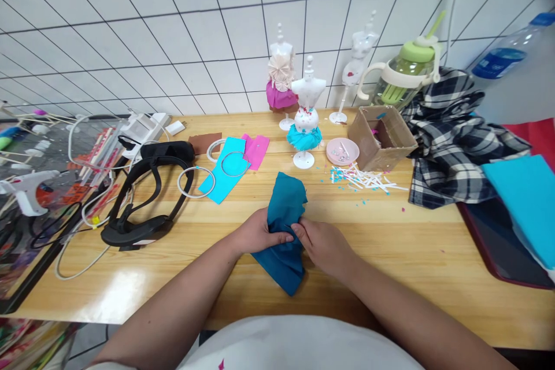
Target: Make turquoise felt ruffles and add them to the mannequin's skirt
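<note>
Both hands hold a piece of dark teal fabric (pixel 284 202) just above the wooden table, its lower end hanging toward me. My left hand (pixel 259 232) grips the left side, thumb pressed across the front and the other fingers hidden behind the cloth. On the right edge my right hand (pixel 321 243) pinches the fabric, gathering it into folds near the middle. Behind the cloth stands a small white dress form (pixel 309 89) with a bright turquoise ruffle (pixel 304 137) around its lower part.
At the back are two more dress forms, one in a magenta skirt (pixel 280 94). Right of centre sit a pink dish (pixel 342 160), paper scraps (pixel 368 179) and a cardboard box (pixel 381 153). Leftward lie turquoise paper (pixel 217 186), metal rings (pixel 179 184) and a black headset (pixel 130 231).
</note>
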